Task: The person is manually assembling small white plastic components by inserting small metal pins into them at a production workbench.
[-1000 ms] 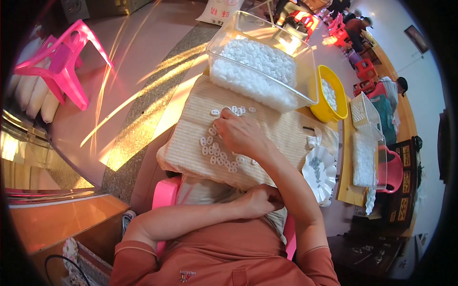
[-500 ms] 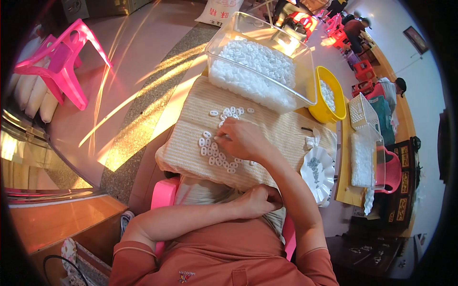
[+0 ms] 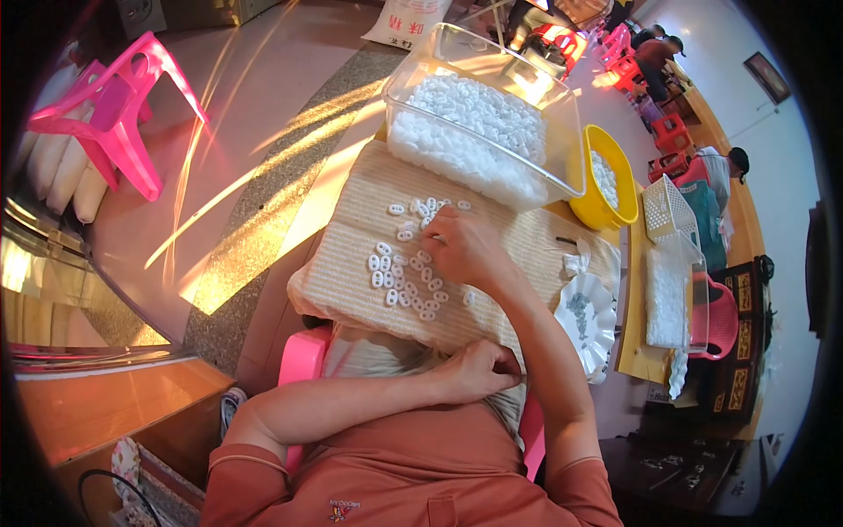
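Small white oval plastic pieces with two holes (image 3: 385,279) lie loose on the striped beige cloth (image 3: 351,220) in front of me. My right hand (image 3: 465,250) is over their right side, fingers bent down and close together among the pieces. Its fingertips are hidden, so I cannot tell whether a piece is in them. My left hand (image 3: 479,371) rests at my lap by the cloth's near edge, its fingers curled in. The inside of its palm is out of sight. The right forearm passes just beside it.
Behind the cloth stands a clear plastic bin (image 3: 575,167) of white pieces, with a yellow bowl (image 3: 625,167) to its right. A white fluted dish (image 3: 600,338) holding small grey bits is at the right. A pink stool (image 3: 114,119) stands far left. People sit at the back right.
My right hand has moved slightly right and uncovered some pieces in the middle of the cloth. The left hand has stayed in place.
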`<state>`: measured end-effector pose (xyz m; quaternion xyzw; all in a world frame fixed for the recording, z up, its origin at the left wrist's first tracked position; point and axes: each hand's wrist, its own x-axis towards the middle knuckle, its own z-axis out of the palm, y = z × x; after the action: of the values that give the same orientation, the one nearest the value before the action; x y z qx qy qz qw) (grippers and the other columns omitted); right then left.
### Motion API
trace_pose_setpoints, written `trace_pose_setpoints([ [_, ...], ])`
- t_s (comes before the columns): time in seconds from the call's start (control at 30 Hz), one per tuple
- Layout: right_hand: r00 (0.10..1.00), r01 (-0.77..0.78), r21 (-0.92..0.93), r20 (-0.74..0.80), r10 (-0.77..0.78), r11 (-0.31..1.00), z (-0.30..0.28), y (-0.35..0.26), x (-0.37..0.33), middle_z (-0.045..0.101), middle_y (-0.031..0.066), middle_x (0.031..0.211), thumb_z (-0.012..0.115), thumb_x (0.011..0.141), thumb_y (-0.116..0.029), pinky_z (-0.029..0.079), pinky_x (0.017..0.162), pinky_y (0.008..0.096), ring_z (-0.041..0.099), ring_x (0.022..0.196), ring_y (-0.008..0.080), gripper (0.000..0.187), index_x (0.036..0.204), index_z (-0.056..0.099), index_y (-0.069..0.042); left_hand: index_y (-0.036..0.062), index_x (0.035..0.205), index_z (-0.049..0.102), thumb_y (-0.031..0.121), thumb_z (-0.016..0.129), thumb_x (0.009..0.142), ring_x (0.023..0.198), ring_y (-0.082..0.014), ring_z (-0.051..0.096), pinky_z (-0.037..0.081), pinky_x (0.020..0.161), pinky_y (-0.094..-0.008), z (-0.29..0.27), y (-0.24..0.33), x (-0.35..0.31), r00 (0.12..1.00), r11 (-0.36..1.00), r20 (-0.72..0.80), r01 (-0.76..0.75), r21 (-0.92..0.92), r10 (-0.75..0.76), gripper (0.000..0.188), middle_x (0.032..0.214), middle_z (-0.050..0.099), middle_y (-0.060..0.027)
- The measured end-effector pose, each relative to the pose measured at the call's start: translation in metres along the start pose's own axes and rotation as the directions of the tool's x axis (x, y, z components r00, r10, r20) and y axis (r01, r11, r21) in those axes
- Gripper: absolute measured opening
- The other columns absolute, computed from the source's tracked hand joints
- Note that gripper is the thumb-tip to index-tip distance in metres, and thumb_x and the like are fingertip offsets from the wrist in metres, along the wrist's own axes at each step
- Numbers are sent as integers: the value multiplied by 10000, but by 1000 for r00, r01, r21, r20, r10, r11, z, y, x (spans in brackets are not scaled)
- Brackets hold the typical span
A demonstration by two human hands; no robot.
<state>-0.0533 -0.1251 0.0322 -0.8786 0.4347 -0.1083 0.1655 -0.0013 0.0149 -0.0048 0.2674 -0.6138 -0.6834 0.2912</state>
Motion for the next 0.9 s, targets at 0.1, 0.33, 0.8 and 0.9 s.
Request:
trace_pose_setpoints([
  [0.1, 999, -18, -35, 31, 19, 999, -5, 1, 4, 634, 95, 941, 619, 798, -181, 480, 792, 429, 609, 912, 318, 166, 894, 686, -64, -19, 886, 698, 155, 659, 789, 789, -196, 674, 513, 747, -323, 2, -3, 1, 1000, 1000, -24, -20, 0, 20, 203, 835, 700, -150],
  [0.33, 997, -58, -84, 52, 63, 995, -3, -2, 6, 619, 114, 1035, 596, 832, -218, 473, 832, 432, 605, 968, 329, 224, 991, 656, -72, -14, 896, 700, 163, 657, 790, 790, -204, 675, 512, 755, -328, 3, -5, 1, 1000, 1000, -23, 5, 0, -5, 211, 829, 699, -153],
  [0.8, 989, -126, -176, 49, 136, 976, -4, -3, 1, 639, 139, 976, 576, 833, -212, 471, 821, 444, 606, 947, 341, 225, 971, 658, -53, -24, 938, 690, 150, 641, 807, 834, -214, 666, 504, 796, -328, 0, -1, 0, 999, 999, 17, 27, 23, -27, 223, 889, 697, -157],
  [0.9, 996, -91, -187, 4, 93, 978, -4, -1, -3, 639, 137, 942, 579, 831, -218, 471, 789, 453, 611, 895, 347, 198, 908, 641, -47, -24, 937, 691, 153, 644, 804, 839, -214, 667, 504, 799, -328, 0, 0, -1, 1000, 1000, 12, 18, 22, -19, 226, 893, 698, -159],
])
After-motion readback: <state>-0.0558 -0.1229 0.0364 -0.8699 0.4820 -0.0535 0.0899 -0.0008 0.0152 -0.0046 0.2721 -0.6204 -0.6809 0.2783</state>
